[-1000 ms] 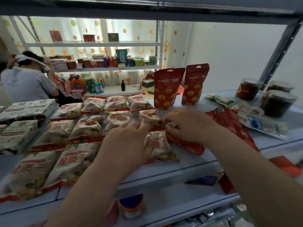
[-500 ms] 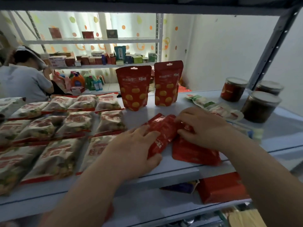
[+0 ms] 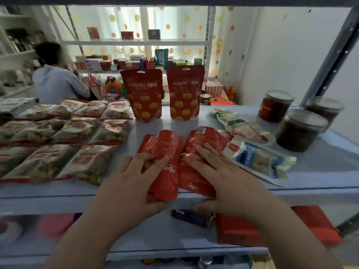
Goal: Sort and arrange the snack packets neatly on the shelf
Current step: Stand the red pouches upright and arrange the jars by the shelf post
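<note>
Far left: white-and-red snack packets [image 3: 83, 162] lie flat in rows on the shelf [image 3: 320, 171], edges touching or overlapping. Behind them, past the shelf, a person [image 3: 56, 82] in a pale top, back turned, blurred.

Centre back: two red pouches with yellow spots stand upright side by side, left pouch [image 3: 144, 96] and right pouch [image 3: 184, 94], a narrow gap between them.

Centre front: two red packets lie flat, side by side and touching along their long edges, near ends reaching over the shelf's front edge.
- Left hand [image 3: 134, 181] on the left red packet [image 3: 165, 148]. Fingers [image 3: 155, 162] spread across its top, thumb curled under its near end; the packet is pinched between them.
- Right hand [image 3: 219, 177] on the right red packet [image 3: 204, 138]. Fingers [image 3: 206, 152] spread and fairly straight over its top, thumb tucked below the near end at the shelf edge.

Right of the hands: a blue-and-white packet [image 3: 258, 162] lies flat at an angle, just beside the right red packet. Behind it a pink-and-white packet [image 3: 250, 133], then a green-and-white packet [image 3: 229, 117], all flat.

Far right: three lidded jars with dark contents, close together: one red-labelled jar [image 3: 275, 105] at the back, a front jar [image 3: 299, 131], and a rear right jar [image 3: 322, 107] by the upright post.

Lower shelf, under the right hand: a dark blue box [image 3: 188, 218] and a large red pack [image 3: 242, 230].
</note>
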{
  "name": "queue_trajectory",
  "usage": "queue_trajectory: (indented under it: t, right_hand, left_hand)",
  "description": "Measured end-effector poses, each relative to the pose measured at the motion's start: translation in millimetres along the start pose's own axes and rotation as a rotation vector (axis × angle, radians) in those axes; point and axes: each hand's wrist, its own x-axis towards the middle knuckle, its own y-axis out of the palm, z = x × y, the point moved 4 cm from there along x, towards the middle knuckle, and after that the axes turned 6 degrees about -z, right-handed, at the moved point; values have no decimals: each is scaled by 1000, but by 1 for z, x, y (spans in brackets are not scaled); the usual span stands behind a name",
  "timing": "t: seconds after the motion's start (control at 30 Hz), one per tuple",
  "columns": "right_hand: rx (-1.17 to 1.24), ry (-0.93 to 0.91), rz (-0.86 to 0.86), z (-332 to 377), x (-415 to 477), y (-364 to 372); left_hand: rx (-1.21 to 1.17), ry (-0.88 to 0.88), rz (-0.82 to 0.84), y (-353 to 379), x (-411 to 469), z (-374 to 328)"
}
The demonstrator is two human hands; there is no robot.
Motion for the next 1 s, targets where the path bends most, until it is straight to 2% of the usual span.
queue_trajectory:
  t: [0.2,0.3,0.47,0.53,0.6,0.67,0.8,0.9,1.0]
  right_hand:
    - [188,-88,-25,-4,-4,-11]
    - [302,-112,-99,-3,0,-27]
    - [328,-171,-398,1,24,-70]
    - [312,-144,-522,-1,41,-87]
    - [284,-43,-576,-8,61,-101]
    - [223,49,-553,-15,82,-110]
    - [71,111,-487,-28,117,-120]
    - [157,249,-393,-43,135,-120]
    - [227,339,-377,-52,146,-116]
  left_hand:
    - [-117,43,-29,-19,-8,-2]
    - [-152,54,-148,-49,-3,5]
    - [-124,43,-344,-99,32,24]
    - [-101,48,-325,-108,57,36]
    - [-102,95,-273,-111,85,49]
    - [-127,121,-230,-111,111,64]
    - [-91,195,-170,-108,149,84]
    - [-64,228,-129,-107,170,92]
    - [-92,238,-71,-105,180,98]
